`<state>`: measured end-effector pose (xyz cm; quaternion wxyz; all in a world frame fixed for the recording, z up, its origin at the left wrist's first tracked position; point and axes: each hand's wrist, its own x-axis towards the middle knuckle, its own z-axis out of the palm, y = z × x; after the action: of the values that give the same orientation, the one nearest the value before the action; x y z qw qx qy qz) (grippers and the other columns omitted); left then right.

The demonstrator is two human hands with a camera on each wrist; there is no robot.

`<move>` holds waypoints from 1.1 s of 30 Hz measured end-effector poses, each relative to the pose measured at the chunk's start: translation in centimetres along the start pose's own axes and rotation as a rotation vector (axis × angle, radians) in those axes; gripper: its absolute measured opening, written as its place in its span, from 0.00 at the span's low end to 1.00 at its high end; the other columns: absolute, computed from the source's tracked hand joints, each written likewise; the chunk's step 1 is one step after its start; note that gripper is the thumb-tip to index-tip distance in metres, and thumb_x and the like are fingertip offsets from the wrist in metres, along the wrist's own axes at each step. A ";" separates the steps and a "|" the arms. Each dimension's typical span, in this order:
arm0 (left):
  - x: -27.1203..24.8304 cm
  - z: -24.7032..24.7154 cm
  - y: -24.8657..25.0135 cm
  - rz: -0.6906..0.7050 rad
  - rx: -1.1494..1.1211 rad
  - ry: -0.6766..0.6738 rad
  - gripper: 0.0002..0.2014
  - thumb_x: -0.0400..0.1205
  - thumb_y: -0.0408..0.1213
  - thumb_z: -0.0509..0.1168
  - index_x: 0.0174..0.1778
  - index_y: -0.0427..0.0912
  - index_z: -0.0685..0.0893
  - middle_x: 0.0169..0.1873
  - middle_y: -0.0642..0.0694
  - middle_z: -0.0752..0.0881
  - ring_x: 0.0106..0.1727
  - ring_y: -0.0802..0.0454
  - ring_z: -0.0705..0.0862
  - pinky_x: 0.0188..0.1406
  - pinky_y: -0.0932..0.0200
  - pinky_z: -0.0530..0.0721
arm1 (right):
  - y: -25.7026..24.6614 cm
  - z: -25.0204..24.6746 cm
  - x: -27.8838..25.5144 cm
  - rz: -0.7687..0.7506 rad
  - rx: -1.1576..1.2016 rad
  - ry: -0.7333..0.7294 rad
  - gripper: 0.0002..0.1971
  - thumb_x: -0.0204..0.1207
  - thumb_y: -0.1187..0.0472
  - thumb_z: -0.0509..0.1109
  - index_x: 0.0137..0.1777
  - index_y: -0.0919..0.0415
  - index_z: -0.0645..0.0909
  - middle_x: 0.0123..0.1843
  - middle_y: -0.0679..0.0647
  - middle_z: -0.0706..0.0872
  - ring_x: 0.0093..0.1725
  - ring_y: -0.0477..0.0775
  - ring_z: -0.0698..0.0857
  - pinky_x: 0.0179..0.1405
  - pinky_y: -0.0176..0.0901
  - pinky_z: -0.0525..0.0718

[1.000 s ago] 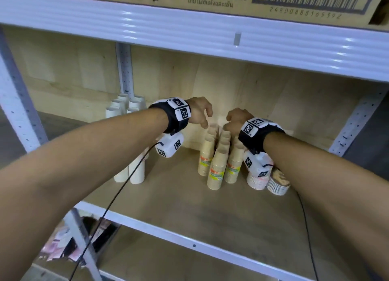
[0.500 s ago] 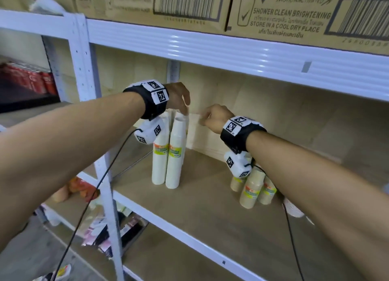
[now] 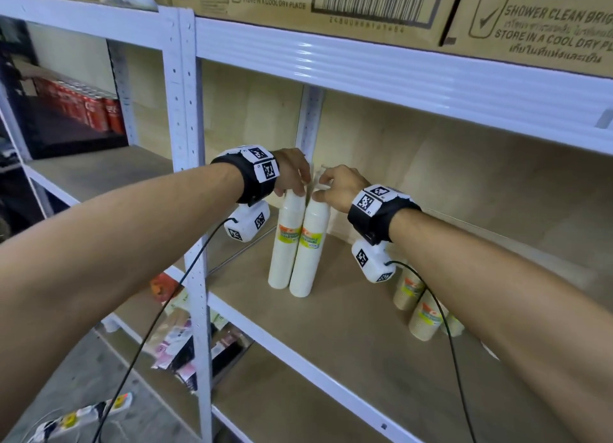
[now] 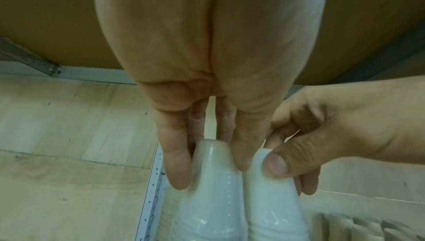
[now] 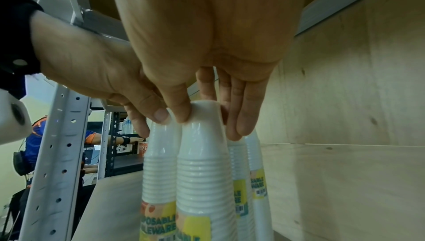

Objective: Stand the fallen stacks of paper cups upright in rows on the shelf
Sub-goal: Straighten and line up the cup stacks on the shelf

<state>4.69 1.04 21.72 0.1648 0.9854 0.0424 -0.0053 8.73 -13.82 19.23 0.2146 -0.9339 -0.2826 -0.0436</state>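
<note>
My left hand [image 3: 292, 173] and right hand [image 3: 335, 185] each pinch the top of a tall white cup stack [image 3: 300, 243], upright side by side at the shelf's [image 3: 348, 326] left. Brown stacks [image 3: 421, 306] stand right; I judge straightening remains.

Right hand [image 5: 202, 44]: fingers [image 5: 247, 110] pinch the top of a tall white wrapped paper-cup stack with yellow label [image 5: 202, 172]. Left hand [image 5: 96, 74]: grips the adjacent white stack [image 5: 158, 163]. Two further stacks behind. Pale wooden shelf [image 5: 333, 190]; perforated white metal upright [image 5: 57, 154].
</note>
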 end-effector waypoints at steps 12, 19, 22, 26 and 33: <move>0.9 -0.6 1.4 0.069 0.060 -0.050 0.19 0.78 0.32 0.73 0.66 0.41 0.86 0.48 0.48 0.84 0.34 0.49 0.86 0.35 0.60 0.87 | 0.7 -1.0 -0.2 0.009 0.038 -0.039 0.19 0.73 0.59 0.74 0.65 0.59 0.83 0.73 0.55 0.80 0.53 0.54 0.82 0.47 0.38 0.74; 2.4 -1.1 5.3 0.135 -0.003 -0.055 0.17 0.76 0.32 0.73 0.61 0.44 0.87 0.52 0.45 0.87 0.38 0.47 0.89 0.34 0.59 0.88 | 3.0 -4.3 -1.1 0.117 0.029 -0.012 0.17 0.72 0.58 0.75 0.61 0.59 0.84 0.54 0.55 0.85 0.50 0.58 0.87 0.47 0.42 0.84; 3.4 -1.0 7.4 0.164 -0.015 -0.031 0.15 0.77 0.31 0.72 0.60 0.42 0.87 0.43 0.47 0.87 0.34 0.48 0.87 0.30 0.60 0.86 | 4.6 -6.0 -1.5 0.158 0.006 0.039 0.17 0.70 0.57 0.76 0.59 0.58 0.85 0.53 0.54 0.86 0.49 0.58 0.88 0.51 0.47 0.87; 5.3 0.0 10.1 0.213 -0.012 -0.010 0.16 0.76 0.29 0.72 0.60 0.40 0.88 0.53 0.41 0.88 0.39 0.44 0.88 0.43 0.51 0.90 | 7.0 -7.7 -1.5 0.210 -0.045 0.085 0.17 0.69 0.57 0.77 0.58 0.57 0.85 0.52 0.54 0.84 0.47 0.56 0.87 0.45 0.43 0.85; 9.6 2.6 12.7 0.299 -0.021 0.116 0.18 0.80 0.28 0.68 0.67 0.39 0.84 0.66 0.43 0.83 0.63 0.46 0.83 0.48 0.64 0.76 | 11.1 -8.3 0.2 0.277 -0.106 0.117 0.17 0.73 0.59 0.75 0.62 0.60 0.82 0.55 0.53 0.81 0.54 0.54 0.82 0.38 0.37 0.73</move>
<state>15.36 -10.96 23.19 0.1712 0.9776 -0.0952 0.0766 15.28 -25.53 22.57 0.1853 -0.9698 -0.1354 -0.0830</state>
